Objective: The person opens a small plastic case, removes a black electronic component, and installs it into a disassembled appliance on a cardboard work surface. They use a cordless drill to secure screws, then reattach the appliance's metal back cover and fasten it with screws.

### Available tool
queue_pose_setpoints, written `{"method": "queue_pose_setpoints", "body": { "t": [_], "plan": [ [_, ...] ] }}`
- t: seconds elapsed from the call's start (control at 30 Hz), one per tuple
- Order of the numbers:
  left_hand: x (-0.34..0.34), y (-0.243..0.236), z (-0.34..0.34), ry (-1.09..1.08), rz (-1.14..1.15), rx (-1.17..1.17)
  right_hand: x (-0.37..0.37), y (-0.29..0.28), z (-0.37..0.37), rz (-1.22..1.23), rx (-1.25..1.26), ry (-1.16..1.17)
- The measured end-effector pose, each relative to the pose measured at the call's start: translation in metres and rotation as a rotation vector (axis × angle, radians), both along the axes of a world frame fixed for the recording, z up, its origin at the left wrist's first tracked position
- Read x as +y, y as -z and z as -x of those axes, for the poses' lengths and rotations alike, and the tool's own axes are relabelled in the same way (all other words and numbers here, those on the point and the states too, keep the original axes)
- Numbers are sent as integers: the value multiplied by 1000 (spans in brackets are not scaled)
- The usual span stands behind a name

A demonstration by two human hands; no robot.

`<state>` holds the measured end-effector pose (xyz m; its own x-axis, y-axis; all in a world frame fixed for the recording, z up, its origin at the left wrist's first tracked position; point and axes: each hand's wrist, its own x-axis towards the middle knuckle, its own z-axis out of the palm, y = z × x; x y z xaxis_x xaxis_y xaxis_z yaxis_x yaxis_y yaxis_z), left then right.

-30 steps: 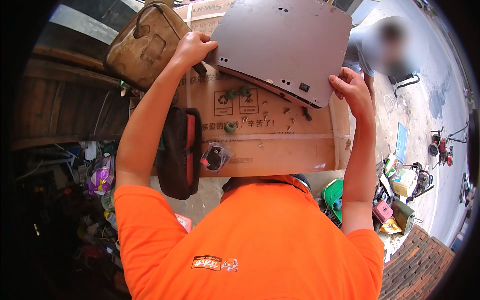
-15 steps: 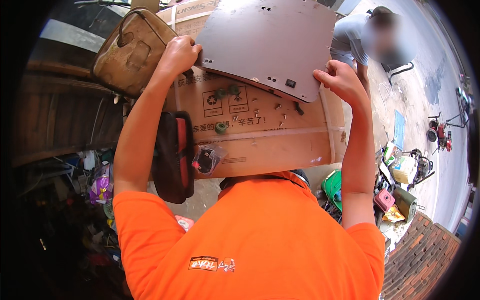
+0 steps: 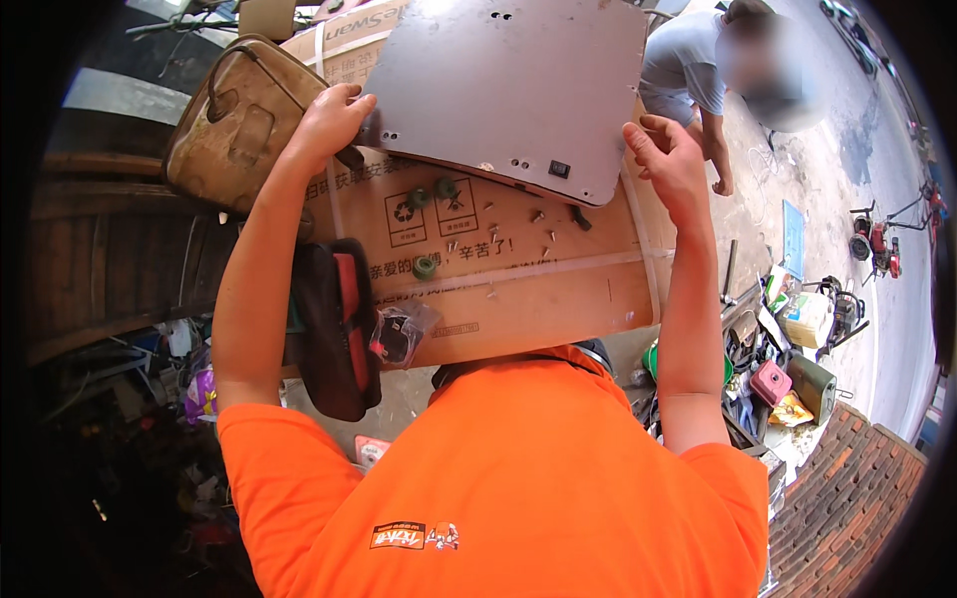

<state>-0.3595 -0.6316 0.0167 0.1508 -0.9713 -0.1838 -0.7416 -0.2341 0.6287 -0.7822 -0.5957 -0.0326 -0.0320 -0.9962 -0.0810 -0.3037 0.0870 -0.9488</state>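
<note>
— Since a moment ago we have swung the grey metal panel (image 3: 513, 90) further up and away from us; the right hand (image 3: 670, 159) has come off its edge.

— And the left hand (image 3: 329, 122)?

— It is curled around the panel's left edge, fingers closed on it, just beside the tan bag (image 3: 234, 125). The right hand is open, fingers loosely spread, close to the panel's right edge (whether a fingertip still touches it we cannot tell).

— Where does the panel sit?

— Tilted above the far part of the cardboard box (image 3: 518, 289), its lower edge over the box top. On the cardboard we see small screws (image 3: 493, 234) scattered about and green round knobs (image 3: 426, 267), three of them, near the printed symbols.

— Anything else close by?

— A black and red pouch (image 3: 339, 324) hangs at the box's left edge below our left forearm, and another person (image 3: 688, 75) in a grey shirt bends over beyond the panel, well apart from our hands
</note>
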Motion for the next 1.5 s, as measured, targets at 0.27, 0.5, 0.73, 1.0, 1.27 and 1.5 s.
{"method": "queue_pose_setpoints", "body": {
  "t": [0.27,0.5,0.73,1.0,1.27,1.5],
  "plan": [
    [-9,4,2,-10,-69,274,23,16,-39,234,-190,-130],
    [-4,4,11,-57,-17,265,25,12,-49,227,-135,-72],
    [-4,12,7,-54,60,228,27,19,-59,311,151,53],
    [-3,15,7,-76,74,256,25,22,-58,328,9,44],
    [-2,5,16,-110,79,257,22,22,-56,321,-308,3],
    [2,9,16,-170,94,423,27,17,-55,274,-426,-29]
  ]
}}
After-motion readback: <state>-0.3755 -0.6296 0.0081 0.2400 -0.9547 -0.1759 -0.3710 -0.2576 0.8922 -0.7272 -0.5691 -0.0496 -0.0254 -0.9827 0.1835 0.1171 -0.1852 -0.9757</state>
